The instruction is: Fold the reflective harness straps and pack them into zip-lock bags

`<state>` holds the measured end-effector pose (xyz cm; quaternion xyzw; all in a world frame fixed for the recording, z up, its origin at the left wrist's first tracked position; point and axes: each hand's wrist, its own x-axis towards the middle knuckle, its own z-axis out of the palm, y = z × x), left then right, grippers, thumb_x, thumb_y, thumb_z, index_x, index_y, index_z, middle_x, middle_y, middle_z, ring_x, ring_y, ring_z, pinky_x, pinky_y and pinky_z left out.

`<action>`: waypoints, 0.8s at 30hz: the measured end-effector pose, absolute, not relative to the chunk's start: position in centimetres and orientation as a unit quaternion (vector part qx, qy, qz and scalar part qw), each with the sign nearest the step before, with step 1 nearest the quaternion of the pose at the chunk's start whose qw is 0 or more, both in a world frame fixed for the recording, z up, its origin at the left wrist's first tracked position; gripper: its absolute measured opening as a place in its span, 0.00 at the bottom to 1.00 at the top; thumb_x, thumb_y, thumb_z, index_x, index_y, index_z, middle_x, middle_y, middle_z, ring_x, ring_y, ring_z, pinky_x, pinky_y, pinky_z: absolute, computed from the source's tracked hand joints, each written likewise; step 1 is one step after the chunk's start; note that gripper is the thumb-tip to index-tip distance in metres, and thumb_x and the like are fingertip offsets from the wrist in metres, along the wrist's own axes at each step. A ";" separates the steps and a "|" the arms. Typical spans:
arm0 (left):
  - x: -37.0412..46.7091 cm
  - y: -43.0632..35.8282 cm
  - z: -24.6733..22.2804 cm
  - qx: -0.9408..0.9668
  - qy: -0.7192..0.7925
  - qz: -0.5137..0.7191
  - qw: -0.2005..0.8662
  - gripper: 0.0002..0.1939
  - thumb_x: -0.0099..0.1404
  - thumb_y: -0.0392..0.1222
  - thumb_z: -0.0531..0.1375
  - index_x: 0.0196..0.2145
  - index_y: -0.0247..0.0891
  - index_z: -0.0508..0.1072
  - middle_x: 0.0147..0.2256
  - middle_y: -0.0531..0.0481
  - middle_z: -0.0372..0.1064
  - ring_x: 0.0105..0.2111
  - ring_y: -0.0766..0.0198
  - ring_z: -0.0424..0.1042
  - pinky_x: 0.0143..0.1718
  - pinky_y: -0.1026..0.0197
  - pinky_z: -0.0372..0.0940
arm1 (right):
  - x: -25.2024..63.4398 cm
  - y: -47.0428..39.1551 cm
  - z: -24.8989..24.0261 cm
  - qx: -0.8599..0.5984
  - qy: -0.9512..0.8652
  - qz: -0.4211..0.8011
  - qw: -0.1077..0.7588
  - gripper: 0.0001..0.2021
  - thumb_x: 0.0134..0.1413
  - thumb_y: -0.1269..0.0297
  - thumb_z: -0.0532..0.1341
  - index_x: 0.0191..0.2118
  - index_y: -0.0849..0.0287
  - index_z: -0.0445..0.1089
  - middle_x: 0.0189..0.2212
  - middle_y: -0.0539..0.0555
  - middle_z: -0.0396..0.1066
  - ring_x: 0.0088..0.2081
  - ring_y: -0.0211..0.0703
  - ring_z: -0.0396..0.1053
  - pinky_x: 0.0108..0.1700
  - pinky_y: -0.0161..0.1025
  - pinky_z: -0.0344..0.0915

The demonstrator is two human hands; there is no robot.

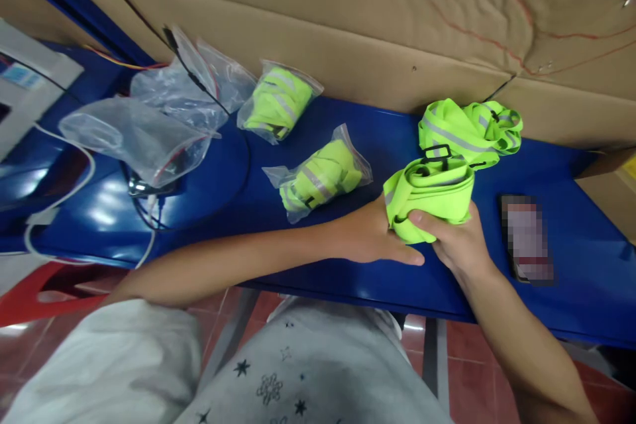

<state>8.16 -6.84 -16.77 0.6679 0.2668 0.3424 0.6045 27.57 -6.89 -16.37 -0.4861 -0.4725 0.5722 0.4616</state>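
A neon-yellow reflective strap (pixel 430 195), rolled into a bundle with a black buckle on top, is held up over the blue table. My right hand (pixel 460 238) grips it from below and the right, thumb across its front. Against its left side lies my left hand (pixel 375 232), thumb stretched out and apart, its other fingers hidden behind the bundle. Just behind sits a looser heap of the same yellow strap (pixel 470 126). Two clear zip bags with folded yellow straps, one nearer (pixel 322 175) and one farther (pixel 278 103), lie to the left.
Clear plastic bags (pixel 149 132) lie on the left of the blue table (pixel 308 285), over a dark device with cables. A phone (pixel 527 238) rests at the right. Cardboard (pixel 322 33) lines the back. A red stool (pixel 50 291) stands lower left.
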 end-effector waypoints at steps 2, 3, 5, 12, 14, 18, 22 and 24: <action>4.5 -7.7 -13.8 0.714 0.330 0.302 0.539 0.42 0.67 0.50 0.72 0.73 0.42 0.62 0.66 0.37 0.71 0.52 0.55 0.81 0.52 0.51 0.80 | 28.0 -6.5 -15.9 -0.476 -0.430 0.586 0.495 0.26 0.40 0.63 0.84 0.48 0.57 0.81 0.45 0.56 0.85 0.44 0.53 0.84 0.48 0.46 0.83; 2.0 -8.2 -12.4 0.766 0.371 0.286 0.441 0.32 0.73 0.48 0.66 0.71 0.43 0.67 0.64 0.40 0.73 0.53 0.58 0.81 0.53 0.54 0.79 | 28.2 -6.3 -15.6 -0.470 -0.418 0.580 0.518 0.27 0.39 0.63 0.84 0.48 0.56 0.82 0.44 0.55 0.85 0.44 0.52 0.84 0.48 0.45 0.83; -4.1 -9.0 -10.3 0.847 0.445 0.217 0.193 0.20 0.79 0.40 0.53 0.62 0.48 0.76 0.62 0.48 0.76 0.60 0.59 0.76 0.64 0.48 0.73 | 28.5 -5.7 -14.9 -0.457 -0.404 0.563 0.558 0.26 0.40 0.64 0.83 0.49 0.54 0.81 0.44 0.54 0.85 0.46 0.52 0.84 0.49 0.44 0.83; -25.1 -9.0 -12.4 0.716 0.697 -0.031 -0.022 0.63 0.59 0.85 0.32 0.72 0.41 0.68 0.73 0.32 0.59 0.72 0.22 0.58 0.62 0.09 0.53 | 27.3 -5.5 -15.2 -0.479 -0.403 0.591 0.508 0.29 0.39 0.64 0.82 0.51 0.56 0.80 0.48 0.56 0.84 0.52 0.59 0.82 0.55 0.53 0.81; -27.6 -7.9 -13.8 0.715 0.696 -0.037 -0.053 0.75 0.47 0.94 0.28 0.70 0.41 0.71 0.72 0.30 0.61 0.71 0.21 0.61 0.62 0.09 0.54 | 26.7 -5.7 -15.7 -0.483 -0.414 0.603 0.481 0.31 0.39 0.62 0.83 0.52 0.55 0.79 0.50 0.57 0.83 0.53 0.60 0.82 0.56 0.56 0.80; -27.4 -5.5 -14.3 0.768 0.635 -0.084 0.003 0.79 0.40 0.96 0.25 0.71 0.47 0.70 0.66 0.35 0.71 0.67 0.29 0.69 0.65 0.14 0.55 | 26.0 -5.9 -16.5 -0.485 -0.412 0.624 0.453 0.35 0.36 0.61 0.84 0.55 0.54 0.77 0.51 0.57 0.83 0.53 0.60 0.81 0.58 0.57 0.79; -25.5 -5.3 -12.8 0.729 0.675 -0.093 -0.057 0.80 0.30 0.98 0.27 0.59 0.50 0.82 0.46 0.42 0.83 0.53 0.39 0.79 0.62 0.08 0.49 | 25.9 -5.8 -16.5 -0.492 -0.381 0.645 0.443 0.37 0.31 0.61 0.85 0.53 0.56 0.78 0.50 0.57 0.83 0.51 0.59 0.82 0.57 0.55 0.80; -24.4 -6.1 -11.4 0.712 0.694 -0.071 -0.077 0.80 0.24 0.99 0.32 0.54 0.45 0.85 0.40 0.44 0.81 0.50 0.39 0.79 0.61 0.08 0.47 | 26.0 -5.7 -16.3 -0.488 -0.380 0.655 0.433 0.35 0.32 0.61 0.85 0.51 0.56 0.79 0.50 0.57 0.84 0.50 0.58 0.82 0.56 0.54 0.80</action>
